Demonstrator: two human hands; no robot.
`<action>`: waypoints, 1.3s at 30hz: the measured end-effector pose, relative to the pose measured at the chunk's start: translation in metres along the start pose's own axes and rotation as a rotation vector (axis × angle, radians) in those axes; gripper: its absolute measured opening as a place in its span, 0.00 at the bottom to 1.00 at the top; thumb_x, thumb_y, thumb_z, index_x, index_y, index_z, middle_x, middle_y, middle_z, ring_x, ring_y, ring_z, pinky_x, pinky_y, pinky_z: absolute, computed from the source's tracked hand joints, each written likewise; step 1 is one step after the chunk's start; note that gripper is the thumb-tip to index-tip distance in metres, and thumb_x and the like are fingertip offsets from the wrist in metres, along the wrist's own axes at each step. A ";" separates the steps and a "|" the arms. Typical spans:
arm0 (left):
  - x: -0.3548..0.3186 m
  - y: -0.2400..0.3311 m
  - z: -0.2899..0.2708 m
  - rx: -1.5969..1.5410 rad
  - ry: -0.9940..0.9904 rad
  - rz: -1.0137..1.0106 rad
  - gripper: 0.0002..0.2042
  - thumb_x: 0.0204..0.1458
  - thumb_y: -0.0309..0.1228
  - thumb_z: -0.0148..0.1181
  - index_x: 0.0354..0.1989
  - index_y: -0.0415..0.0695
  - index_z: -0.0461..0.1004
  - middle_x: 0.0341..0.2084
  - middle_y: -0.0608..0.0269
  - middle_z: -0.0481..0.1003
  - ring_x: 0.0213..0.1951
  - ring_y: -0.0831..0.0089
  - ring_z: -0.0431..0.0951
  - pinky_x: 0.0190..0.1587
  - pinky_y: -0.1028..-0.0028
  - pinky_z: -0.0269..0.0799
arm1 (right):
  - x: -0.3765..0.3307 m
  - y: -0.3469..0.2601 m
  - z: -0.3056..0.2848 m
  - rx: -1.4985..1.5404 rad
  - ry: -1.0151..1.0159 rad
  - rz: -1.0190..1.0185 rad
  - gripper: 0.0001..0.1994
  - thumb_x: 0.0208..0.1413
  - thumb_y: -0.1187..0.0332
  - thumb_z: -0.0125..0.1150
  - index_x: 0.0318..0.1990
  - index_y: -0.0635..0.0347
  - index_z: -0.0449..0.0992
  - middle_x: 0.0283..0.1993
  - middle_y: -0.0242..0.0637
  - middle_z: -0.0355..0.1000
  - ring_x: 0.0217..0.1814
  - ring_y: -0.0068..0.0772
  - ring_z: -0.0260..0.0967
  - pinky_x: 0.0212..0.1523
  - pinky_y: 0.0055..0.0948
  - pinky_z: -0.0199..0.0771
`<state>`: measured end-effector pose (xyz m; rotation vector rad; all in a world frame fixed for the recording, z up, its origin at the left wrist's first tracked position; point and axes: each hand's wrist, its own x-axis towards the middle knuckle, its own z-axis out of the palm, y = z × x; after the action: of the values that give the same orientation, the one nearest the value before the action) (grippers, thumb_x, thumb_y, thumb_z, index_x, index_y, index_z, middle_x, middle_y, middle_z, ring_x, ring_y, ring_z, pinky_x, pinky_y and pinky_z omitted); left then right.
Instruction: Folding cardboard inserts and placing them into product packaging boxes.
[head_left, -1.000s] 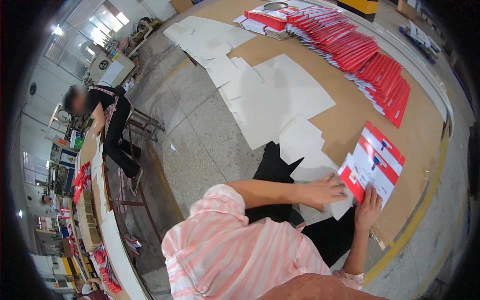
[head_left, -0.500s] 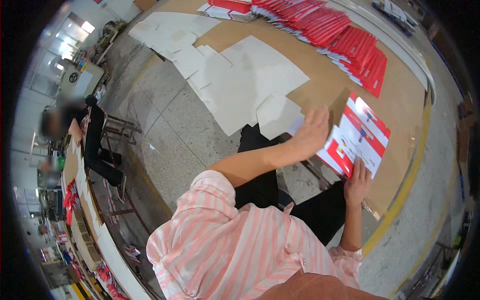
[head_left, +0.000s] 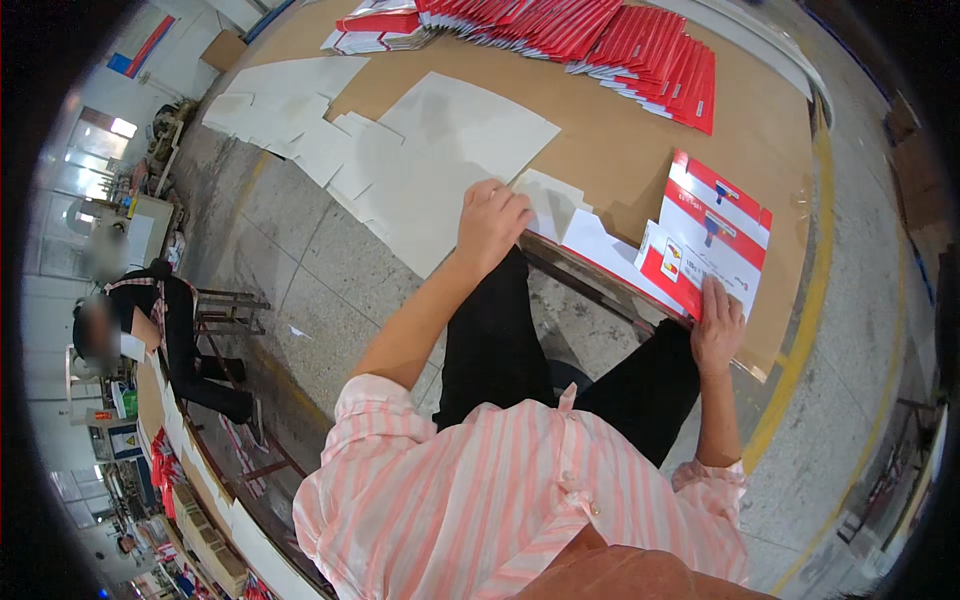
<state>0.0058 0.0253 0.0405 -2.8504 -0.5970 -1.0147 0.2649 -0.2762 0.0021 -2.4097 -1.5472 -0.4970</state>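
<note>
My left hand (head_left: 490, 222) rests with curled fingers on the edge of a white flat card sheet (head_left: 455, 165) lying on the brown cardboard-covered floor. My right hand (head_left: 718, 325) presses flat on the near edge of a red and white flat printed carton (head_left: 712, 232), which lies spread out in front of my knees. A smaller white sheet (head_left: 552, 200) sits between the two hands. I am crouched, black trousers and a pink striped shirt below.
A long row of stacked red and white cartons (head_left: 600, 35) runs along the far side of the brown cardboard (head_left: 620, 140). More white sheets (head_left: 285, 100) spread left. A seated person in black (head_left: 160, 330) works at a bench far left. A yellow floor line (head_left: 815, 290) runs right.
My left hand has moved left, off the red and white carton and onto the white sheets. My right hand stays on the carton's near edge. The view has tilted.
</note>
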 end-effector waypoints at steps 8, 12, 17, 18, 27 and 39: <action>-0.031 0.017 0.037 -0.309 -0.379 -0.674 0.13 0.55 0.40 0.56 0.36 0.42 0.75 0.26 0.56 0.74 0.30 0.60 0.76 0.31 0.65 0.71 | 0.000 -0.006 0.003 0.031 0.049 0.063 0.32 0.38 0.78 0.57 0.59 0.57 0.68 0.57 0.37 0.69 0.50 0.43 0.65 0.50 0.38 0.67; -0.014 0.030 0.038 -1.284 -0.014 -1.341 0.17 0.62 0.41 0.47 0.37 0.38 0.74 0.26 0.60 0.76 0.30 0.68 0.78 0.28 0.72 0.73 | -0.002 -0.003 -0.001 0.115 0.081 0.065 0.33 0.37 0.79 0.57 0.59 0.58 0.69 0.57 0.38 0.69 0.49 0.44 0.65 0.52 0.37 0.68; -0.005 0.032 0.043 -0.825 -0.018 -0.913 0.12 0.61 0.34 0.50 0.33 0.36 0.73 0.24 0.58 0.74 0.32 0.72 0.78 0.36 0.68 0.74 | 0.002 0.000 -0.013 0.180 0.027 0.014 0.29 0.44 0.71 0.61 0.59 0.53 0.70 0.57 0.39 0.68 0.50 0.45 0.65 0.51 0.37 0.68; 0.000 0.037 0.034 -0.672 -0.361 -0.776 0.11 0.58 0.34 0.55 0.37 0.37 0.75 0.30 0.54 0.76 0.37 0.68 0.79 0.42 0.68 0.73 | 0.004 -0.001 -0.020 0.196 -0.032 -0.002 0.27 0.47 0.65 0.63 0.59 0.50 0.71 0.57 0.40 0.68 0.51 0.45 0.65 0.52 0.38 0.68; 0.028 0.049 0.005 -0.776 -0.490 0.037 0.22 0.50 0.38 0.63 0.53 0.45 0.73 0.46 0.54 0.75 0.45 0.55 0.76 0.48 0.66 0.72 | 0.019 -0.007 -0.033 0.069 -0.200 -0.033 0.26 0.54 0.46 0.55 0.58 0.43 0.72 0.54 0.42 0.67 0.50 0.45 0.63 0.48 0.41 0.66; 0.029 0.044 0.031 -0.621 -0.573 0.340 0.22 0.48 0.32 0.63 0.54 0.51 0.70 0.49 0.61 0.70 0.48 0.57 0.73 0.47 0.64 0.73 | 0.019 -0.005 -0.037 0.069 -0.315 -0.002 0.26 0.56 0.44 0.52 0.59 0.44 0.71 0.58 0.45 0.65 0.56 0.45 0.62 0.53 0.43 0.66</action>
<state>0.0608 0.0003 0.0374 -3.6221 0.2582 -0.3510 0.2615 -0.2716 0.0442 -2.5257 -1.6547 -0.0619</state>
